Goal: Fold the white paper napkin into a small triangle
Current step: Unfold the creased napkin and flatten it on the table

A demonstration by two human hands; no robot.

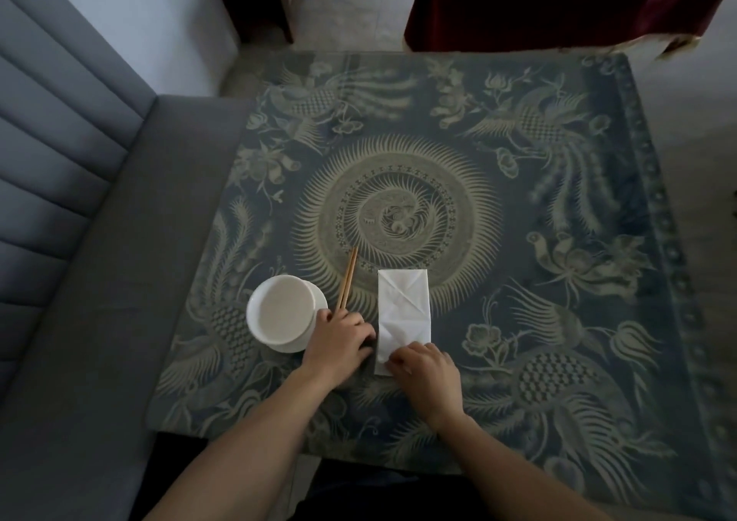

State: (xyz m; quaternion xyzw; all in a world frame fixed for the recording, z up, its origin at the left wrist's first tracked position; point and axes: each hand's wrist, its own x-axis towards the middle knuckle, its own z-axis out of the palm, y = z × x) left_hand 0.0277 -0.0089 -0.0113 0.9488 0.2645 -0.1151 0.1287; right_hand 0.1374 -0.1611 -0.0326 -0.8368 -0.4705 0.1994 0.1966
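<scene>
Covering table: patterned cloth, giving a flat folding surface.
Napkin: creased rectangle laid near the front edge.
Right hand: near corner apparently pinched for folding.
Left hand: curled, nothing held, beside the napkin's left edge.

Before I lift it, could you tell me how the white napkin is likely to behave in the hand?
The napkin shows soft creases, so it is probably floppy and would droop if lifted by one end. It looks thin, likely very light. Pushed, it would probably buckle on the patterned tablecloth.
</scene>
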